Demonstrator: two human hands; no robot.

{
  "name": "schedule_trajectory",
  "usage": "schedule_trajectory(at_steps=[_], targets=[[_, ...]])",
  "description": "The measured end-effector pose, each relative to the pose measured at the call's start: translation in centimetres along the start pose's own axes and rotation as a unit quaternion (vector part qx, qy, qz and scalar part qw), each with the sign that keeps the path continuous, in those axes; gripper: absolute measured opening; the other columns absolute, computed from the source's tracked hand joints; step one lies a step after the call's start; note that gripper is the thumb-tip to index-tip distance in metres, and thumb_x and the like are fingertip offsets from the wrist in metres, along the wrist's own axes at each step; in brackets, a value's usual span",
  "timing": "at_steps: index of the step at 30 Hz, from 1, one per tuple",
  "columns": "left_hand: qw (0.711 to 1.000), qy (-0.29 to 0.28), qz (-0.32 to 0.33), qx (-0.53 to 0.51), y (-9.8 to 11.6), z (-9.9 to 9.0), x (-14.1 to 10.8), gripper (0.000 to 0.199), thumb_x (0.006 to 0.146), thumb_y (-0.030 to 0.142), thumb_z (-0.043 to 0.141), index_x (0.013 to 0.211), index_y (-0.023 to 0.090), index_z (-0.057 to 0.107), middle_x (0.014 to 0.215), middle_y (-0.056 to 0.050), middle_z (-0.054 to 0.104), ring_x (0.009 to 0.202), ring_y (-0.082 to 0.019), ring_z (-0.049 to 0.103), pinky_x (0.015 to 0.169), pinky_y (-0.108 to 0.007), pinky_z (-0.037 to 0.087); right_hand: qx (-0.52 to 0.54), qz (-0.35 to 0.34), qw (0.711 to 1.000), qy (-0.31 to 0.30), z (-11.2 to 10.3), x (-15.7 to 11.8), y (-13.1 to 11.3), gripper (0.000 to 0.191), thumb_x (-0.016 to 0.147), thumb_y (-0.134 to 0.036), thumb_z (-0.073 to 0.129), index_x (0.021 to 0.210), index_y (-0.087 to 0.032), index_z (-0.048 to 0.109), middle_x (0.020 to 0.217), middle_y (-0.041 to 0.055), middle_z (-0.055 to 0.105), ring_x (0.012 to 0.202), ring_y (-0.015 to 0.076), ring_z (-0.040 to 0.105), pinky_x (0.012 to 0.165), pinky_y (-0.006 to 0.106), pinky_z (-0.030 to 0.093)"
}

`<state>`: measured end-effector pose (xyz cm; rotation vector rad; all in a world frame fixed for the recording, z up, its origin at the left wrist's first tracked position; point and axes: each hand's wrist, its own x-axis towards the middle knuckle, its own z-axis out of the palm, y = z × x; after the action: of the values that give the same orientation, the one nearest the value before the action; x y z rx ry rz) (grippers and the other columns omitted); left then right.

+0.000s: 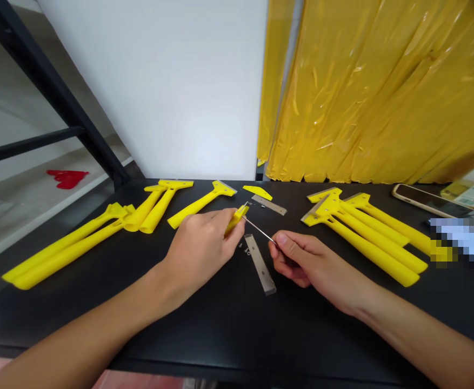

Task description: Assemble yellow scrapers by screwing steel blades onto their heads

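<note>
My left hand (204, 246) is closed around a yellow scraper part (237, 215) above the table; most of the part is hidden by the fingers. Pinched in my right hand (301, 256) is a thin metal rod (260, 229), its tip against the yellow part. Whether the rod is a hex key or another driver cannot be made out. Below the hands lies a metal blade (261, 265) with holes, with several small screws (247, 250) beside it. Farther back are a second blade (269, 205) and a loose yellow clamp plate (258, 192).
Several yellow scrapers lie at the left (74, 251), and one scraper (198, 206) sits behind my left hand. More scrapers with blades (366, 232) are piled at the right, near a phone (435, 202). A white panel (180, 97) and yellow plastic sheeting (382, 97) stand behind the black table (204, 329).
</note>
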<state>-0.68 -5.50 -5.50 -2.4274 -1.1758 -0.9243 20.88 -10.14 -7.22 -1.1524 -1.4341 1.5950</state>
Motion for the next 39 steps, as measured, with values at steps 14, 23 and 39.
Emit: schedule_trajectory(at_steps=[14,23,39], targets=[[1.0,-0.008,0.002,0.021,0.0,0.1,0.0,0.033,0.096,0.026,0.06,0.064,0.018,0.056,0.055,0.002,0.058,0.045,-0.012,0.049,0.052,-0.03,0.033,-0.331,-0.165,0.91,0.189,-0.5,-0.3,0.9,0.026,0.104,-0.04,0.046,0.091,-0.022,0.058,0.072,-0.001,0.057,0.064,0.014,0.051,0.062,0.029,0.036],[0.996,0.03,0.031,0.074,0.0,0.0,-0.2,0.022,0.095,0.024,0.061,0.075,0.016,0.067,0.056,0.0,0.063,0.047,-0.015,0.057,0.052,-0.031,0.036,0.045,0.03,0.999,0.001,0.4,-0.1,0.3,0.046,0.1,-0.059,0.047,0.075,-0.021,0.048,0.06,-0.0068,0.035,0.049,0.0077,0.025,0.044,0.023,0.019],[0.998,-0.014,-0.062,-0.022,-1.8,0.0,1.4,0.039,0.095,0.036,0.061,0.06,0.02,0.054,0.052,0.003,0.054,0.045,-0.011,0.045,0.05,-0.029,0.031,-0.002,-0.02,0.996,0.092,-0.1,0.0,0.0,0.053,0.092,-0.065,0.057,0.067,-0.02,0.046,0.061,-0.0058,0.035,0.05,0.0078,0.028,0.043,0.023,0.02]])
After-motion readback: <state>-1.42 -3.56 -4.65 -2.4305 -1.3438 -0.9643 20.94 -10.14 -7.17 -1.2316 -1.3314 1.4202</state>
